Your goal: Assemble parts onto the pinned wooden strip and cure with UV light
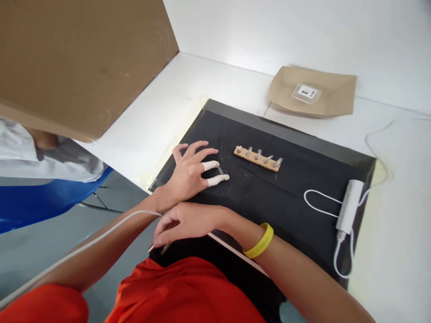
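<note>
My left hand [190, 172] rests over the black mat [269, 202], with white finger cots on its thumb and index finger. Pinched between those two tips is a small thin clear rod [220, 170]; the other fingers are spread. My right hand [185, 222] crosses just below the left wrist, its fingers curled. A thin pale tip pokes out by its fingertips, too small to name. To the right of my left hand lies a narrow wooden strip [257, 159] bearing several small upright or tilted pieces with clear sleeves.
A white cable [101, 235] runs along my left forearm. On the mat's right side lies a white box-shaped device [350, 206] with looped cables. Behind the mat, a brown paper tray [336, 96] holds a clear labelled case [306, 93]. A brown board [81, 58] stands left, near another person's pale clothing [67, 159].
</note>
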